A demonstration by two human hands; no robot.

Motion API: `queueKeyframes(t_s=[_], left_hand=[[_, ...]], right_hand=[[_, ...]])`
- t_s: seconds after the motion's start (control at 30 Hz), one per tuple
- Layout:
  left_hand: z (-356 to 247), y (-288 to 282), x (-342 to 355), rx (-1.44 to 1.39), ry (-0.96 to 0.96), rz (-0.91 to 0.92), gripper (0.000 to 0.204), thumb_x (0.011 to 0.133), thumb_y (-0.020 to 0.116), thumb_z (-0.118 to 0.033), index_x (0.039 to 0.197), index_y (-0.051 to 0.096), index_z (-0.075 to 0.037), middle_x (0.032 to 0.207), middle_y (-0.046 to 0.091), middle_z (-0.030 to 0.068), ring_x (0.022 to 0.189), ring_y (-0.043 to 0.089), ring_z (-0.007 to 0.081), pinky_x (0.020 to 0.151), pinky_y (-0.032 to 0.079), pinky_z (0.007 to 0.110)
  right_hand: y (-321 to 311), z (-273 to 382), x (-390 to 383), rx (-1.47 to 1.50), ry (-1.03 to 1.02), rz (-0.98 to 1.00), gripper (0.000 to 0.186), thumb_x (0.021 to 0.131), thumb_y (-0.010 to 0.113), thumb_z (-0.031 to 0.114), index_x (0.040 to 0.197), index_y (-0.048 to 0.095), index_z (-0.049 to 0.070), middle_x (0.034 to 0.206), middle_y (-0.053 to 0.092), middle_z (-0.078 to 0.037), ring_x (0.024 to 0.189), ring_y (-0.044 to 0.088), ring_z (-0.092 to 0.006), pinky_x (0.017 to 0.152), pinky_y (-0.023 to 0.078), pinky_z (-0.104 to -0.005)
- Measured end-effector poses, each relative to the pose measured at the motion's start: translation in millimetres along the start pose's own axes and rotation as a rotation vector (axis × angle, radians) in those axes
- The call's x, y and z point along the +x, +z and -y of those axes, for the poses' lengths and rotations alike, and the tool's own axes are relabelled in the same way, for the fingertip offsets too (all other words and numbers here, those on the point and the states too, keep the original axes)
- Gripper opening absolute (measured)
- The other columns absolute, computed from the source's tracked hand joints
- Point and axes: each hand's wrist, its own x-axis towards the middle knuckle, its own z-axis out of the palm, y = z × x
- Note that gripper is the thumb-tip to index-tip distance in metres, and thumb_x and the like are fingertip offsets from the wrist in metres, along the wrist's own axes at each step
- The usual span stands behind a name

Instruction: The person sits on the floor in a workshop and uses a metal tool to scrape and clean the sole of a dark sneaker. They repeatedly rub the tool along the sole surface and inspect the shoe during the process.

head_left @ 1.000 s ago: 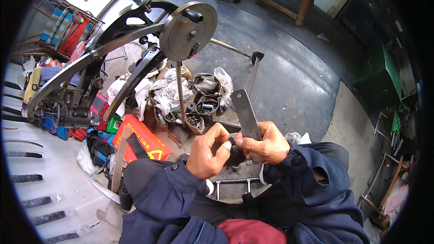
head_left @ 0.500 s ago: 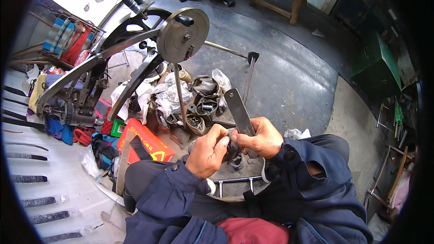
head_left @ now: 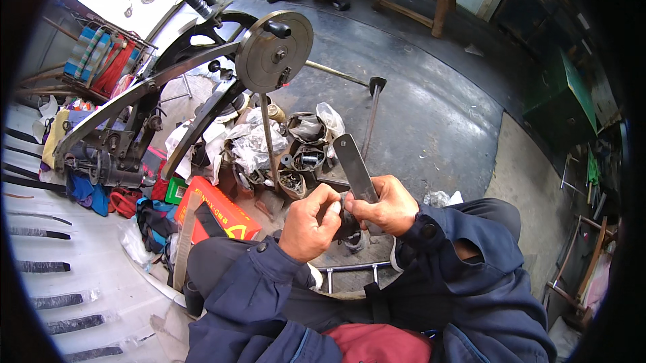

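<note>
A flat grey metal blade with a hole near its far end rises from my right hand, whose fingers are closed round its lower part. Just left of it, my left hand is closed in a pinch, thumb against the curled fingers. Between and below the two hands shows a small dark piece; the left fingers appear to grip its edge, but its kind is hidden. The right thumb and fingertips come close to the left fingertips, above my lap.
A hand-cranked machine with a round metal wheel stands ahead to the left. Below it are bags of small parts and an orange-red box. A metal rod frame lies near my feet. A green cabinet stands right.
Both hands stay close together with the blade held at nearly the same angle. They have shifted very slightly, and more of the dark piece shows between them.
</note>
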Motion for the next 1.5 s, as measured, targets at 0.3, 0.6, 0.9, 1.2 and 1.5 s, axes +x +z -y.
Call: queueKeyframes(t_s=[0.3, 0.6, 0.9, 1.2, 1.5], left_hand=[[-1, 1, 9, 0.081, 0.117, -0.06, 0.005, 0.095, 0.058, -0.006, 0.097, 0.059, -0.002, 0.07, 0.055, 0.0068, 0.063, 0.051, 0.01, 0.06, 0.045, 0.03], [0, -1, 7, -0.038, 0.0, 0.018, 0.006, 0.1, 0.057, -0.007, 0.097, 0.058, -0.002, 0.073, 0.054, 0.0011, 0.069, 0.049, 0.0064, 0.062, 0.044, 0.027], [5, 0, 6, -0.009, -0.02, 0.073, 0.006, 0.101, 0.056, -0.006, 0.1, 0.057, -0.001, 0.075, 0.054, 0.0075, 0.069, 0.048, 0.0105, 0.064, 0.045, 0.029], [6, -3, 7, -0.004, -0.026, 0.096, 0.005, 0.1, 0.057, -0.006, 0.099, 0.058, -0.001, 0.073, 0.054, 0.0058, 0.068, 0.047, 0.0089, 0.063, 0.045, 0.028], [10, 0, 5, -0.205, -0.102, 0.065, 0.004, 0.095, 0.058, -0.004, 0.091, 0.059, -0.003, 0.074, 0.054, -0.0053, 0.066, 0.044, 0.0014, 0.059, 0.039, 0.023]], right_hand=[[-1, -3, 6, -0.055, 0.051, -0.069, 0.021, 0.092, 0.076, 0.019, 0.097, 0.071, 0.0, 0.076, 0.067, -0.002, 0.062, 0.059, -0.007, 0.055, 0.047, -0.0254], [-3, -3, 8, -0.027, -0.028, -0.018, 0.018, 0.092, 0.073, 0.018, 0.093, 0.068, 0.001, 0.077, 0.066, -0.002, 0.064, 0.06, -0.0086, 0.06, 0.049, -0.0267], [-3, -1, 6, -0.107, -0.025, -0.027, 0.018, 0.092, 0.072, 0.02, 0.091, 0.067, 0.002, 0.074, 0.064, -0.001, 0.063, 0.059, -0.0074, 0.058, 0.047, -0.0264], [-1, -4, 6, -0.104, -0.09, -0.044, 0.02, 0.091, 0.068, 0.02, 0.086, 0.065, 0.001, 0.068, 0.064, -0.002, 0.059, 0.059, -0.0079, 0.055, 0.047, -0.0285], [1, -6, 7, 0.015, -0.03, 0.006, 0.017, 0.093, 0.072, 0.018, 0.092, 0.067, 0.002, 0.075, 0.065, -0.001, 0.062, 0.06, -0.0089, 0.059, 0.049, -0.0273]])
